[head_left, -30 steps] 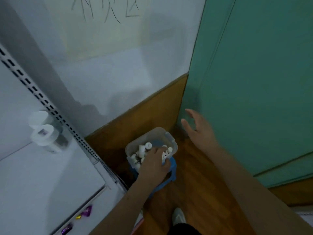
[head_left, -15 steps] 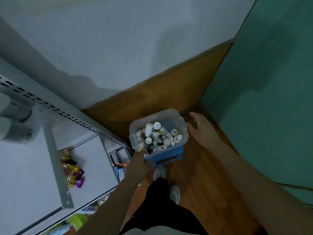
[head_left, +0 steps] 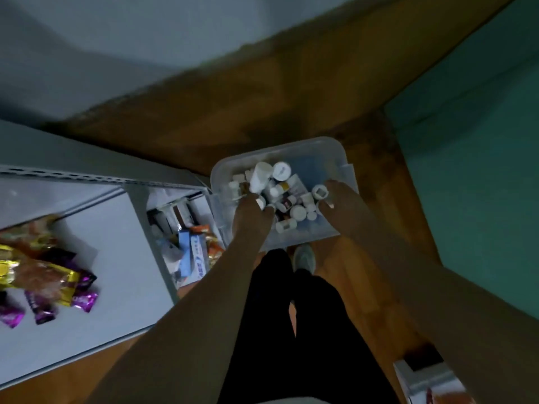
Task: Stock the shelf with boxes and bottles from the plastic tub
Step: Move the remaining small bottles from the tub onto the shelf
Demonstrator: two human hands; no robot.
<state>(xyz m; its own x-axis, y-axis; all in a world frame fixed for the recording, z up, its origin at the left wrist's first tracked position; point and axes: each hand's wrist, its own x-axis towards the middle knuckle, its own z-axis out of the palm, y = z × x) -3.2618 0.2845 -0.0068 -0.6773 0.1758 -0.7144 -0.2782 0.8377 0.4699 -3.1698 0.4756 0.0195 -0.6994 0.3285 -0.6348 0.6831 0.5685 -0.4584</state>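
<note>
Wooden floor (head_left: 364, 258) meets a grey wall and a green door. On it sits the clear tub (head_left: 335, 153) of white bottles (head_left: 264, 176), just right of the shelf (head_left: 116, 258). Both hands reach in: left hand (head_left: 252, 214) and right hand (head_left: 339, 202) curl among bottles; what they grip I cannot tell.

Both my hands down in the clear plastic tub (head_left: 332, 150)

My left hand (head_left: 251, 217) and right hand (head_left: 339, 202) reach among small white-capped bottles (head_left: 281, 170); grips unclear.
</note>
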